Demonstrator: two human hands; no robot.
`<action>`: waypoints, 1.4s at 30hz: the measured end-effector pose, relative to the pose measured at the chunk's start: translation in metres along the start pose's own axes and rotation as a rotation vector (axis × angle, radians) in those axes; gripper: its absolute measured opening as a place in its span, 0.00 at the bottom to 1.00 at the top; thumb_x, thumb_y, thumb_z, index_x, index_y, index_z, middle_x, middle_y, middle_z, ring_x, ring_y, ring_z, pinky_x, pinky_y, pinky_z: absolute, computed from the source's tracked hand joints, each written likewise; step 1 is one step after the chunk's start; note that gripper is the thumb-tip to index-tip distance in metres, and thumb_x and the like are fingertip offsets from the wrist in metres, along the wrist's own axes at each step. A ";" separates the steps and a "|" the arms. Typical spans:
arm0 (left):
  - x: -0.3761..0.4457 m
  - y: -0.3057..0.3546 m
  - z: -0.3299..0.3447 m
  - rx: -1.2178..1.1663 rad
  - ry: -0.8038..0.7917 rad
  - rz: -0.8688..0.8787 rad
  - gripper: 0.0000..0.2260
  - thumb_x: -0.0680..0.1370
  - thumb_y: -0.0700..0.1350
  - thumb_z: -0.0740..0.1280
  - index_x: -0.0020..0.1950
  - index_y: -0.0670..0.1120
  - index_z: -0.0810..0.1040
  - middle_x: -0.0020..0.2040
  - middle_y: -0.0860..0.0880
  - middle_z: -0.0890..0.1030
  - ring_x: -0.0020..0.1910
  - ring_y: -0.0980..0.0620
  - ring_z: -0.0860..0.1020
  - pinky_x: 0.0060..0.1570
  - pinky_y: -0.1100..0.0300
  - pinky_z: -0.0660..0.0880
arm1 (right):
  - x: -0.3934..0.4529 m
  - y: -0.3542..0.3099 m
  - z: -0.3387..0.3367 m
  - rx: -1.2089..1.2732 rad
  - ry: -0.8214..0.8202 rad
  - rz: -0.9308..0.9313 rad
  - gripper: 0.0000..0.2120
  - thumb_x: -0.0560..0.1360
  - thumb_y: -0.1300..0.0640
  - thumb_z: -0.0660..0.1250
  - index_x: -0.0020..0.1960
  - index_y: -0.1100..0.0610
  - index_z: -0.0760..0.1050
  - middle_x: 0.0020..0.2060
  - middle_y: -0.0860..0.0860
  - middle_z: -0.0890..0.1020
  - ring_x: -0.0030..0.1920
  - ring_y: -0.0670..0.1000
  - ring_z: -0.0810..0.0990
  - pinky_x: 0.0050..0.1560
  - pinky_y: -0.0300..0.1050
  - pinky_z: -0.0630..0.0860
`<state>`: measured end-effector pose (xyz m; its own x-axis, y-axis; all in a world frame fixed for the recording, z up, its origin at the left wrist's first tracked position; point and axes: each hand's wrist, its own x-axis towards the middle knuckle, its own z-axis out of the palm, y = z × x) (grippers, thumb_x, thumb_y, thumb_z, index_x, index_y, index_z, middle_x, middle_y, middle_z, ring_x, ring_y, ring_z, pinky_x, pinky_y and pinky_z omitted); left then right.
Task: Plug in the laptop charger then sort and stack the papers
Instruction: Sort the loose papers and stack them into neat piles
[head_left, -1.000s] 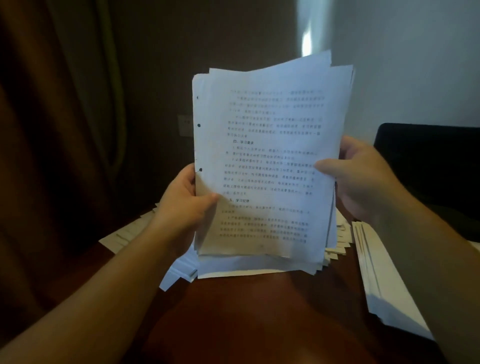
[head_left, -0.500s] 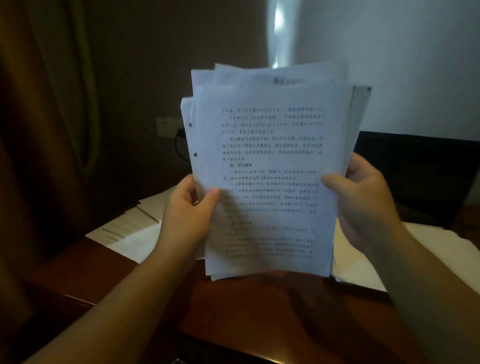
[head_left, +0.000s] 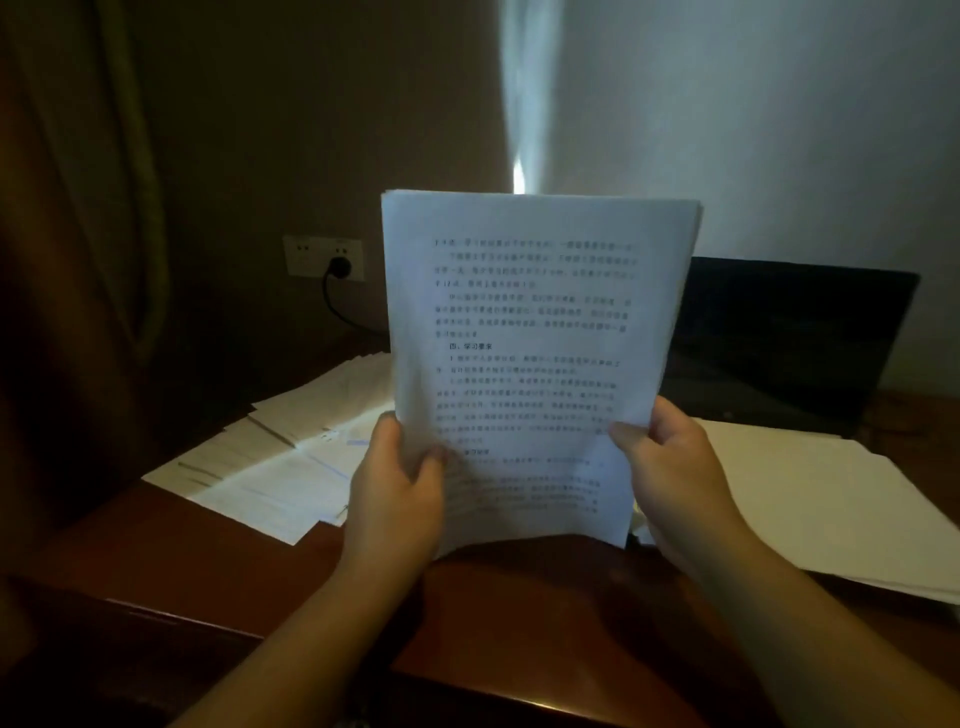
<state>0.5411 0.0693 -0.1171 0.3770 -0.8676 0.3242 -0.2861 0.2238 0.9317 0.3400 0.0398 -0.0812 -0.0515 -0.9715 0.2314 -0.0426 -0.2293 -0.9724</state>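
Now my left hand and right hand are gripping the sheaf of papers by its lower corners, long axis upright, bottom edge hovering just above the desk. Loose papers are lying leftward, nearer my left hand.

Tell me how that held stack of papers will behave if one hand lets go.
The paper stack would probably flop sideways: it stands upright, gripped only near its lower edge by the left hand and right hand. Loose sheets could fan or slip apart, since no clip or staple is visible.
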 end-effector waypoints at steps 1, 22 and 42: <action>0.003 0.004 -0.001 0.011 -0.004 0.019 0.10 0.81 0.46 0.65 0.50 0.61 0.68 0.53 0.59 0.76 0.56 0.52 0.78 0.49 0.50 0.82 | 0.001 -0.001 -0.002 -0.002 0.001 0.003 0.11 0.81 0.59 0.62 0.55 0.45 0.80 0.45 0.40 0.85 0.43 0.41 0.84 0.32 0.40 0.81; 0.038 0.069 0.101 0.058 -0.151 0.047 0.25 0.80 0.43 0.68 0.73 0.59 0.65 0.68 0.52 0.72 0.54 0.50 0.78 0.31 0.68 0.74 | -0.014 -0.008 -0.136 0.360 0.426 0.340 0.19 0.78 0.72 0.57 0.56 0.51 0.76 0.57 0.56 0.82 0.55 0.61 0.80 0.60 0.67 0.74; -0.009 0.037 0.151 0.774 -0.652 0.276 0.21 0.81 0.51 0.66 0.72 0.61 0.66 0.66 0.53 0.78 0.59 0.51 0.79 0.62 0.56 0.77 | -0.027 0.008 -0.131 0.472 0.609 0.521 0.22 0.79 0.64 0.65 0.72 0.59 0.66 0.63 0.60 0.75 0.58 0.61 0.78 0.31 0.51 0.81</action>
<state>0.3941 0.0181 -0.1102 -0.2691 -0.9523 0.1440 -0.8621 0.3048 0.4048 0.2100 0.0719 -0.0913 -0.4704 -0.7907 -0.3919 0.5363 0.0966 -0.8385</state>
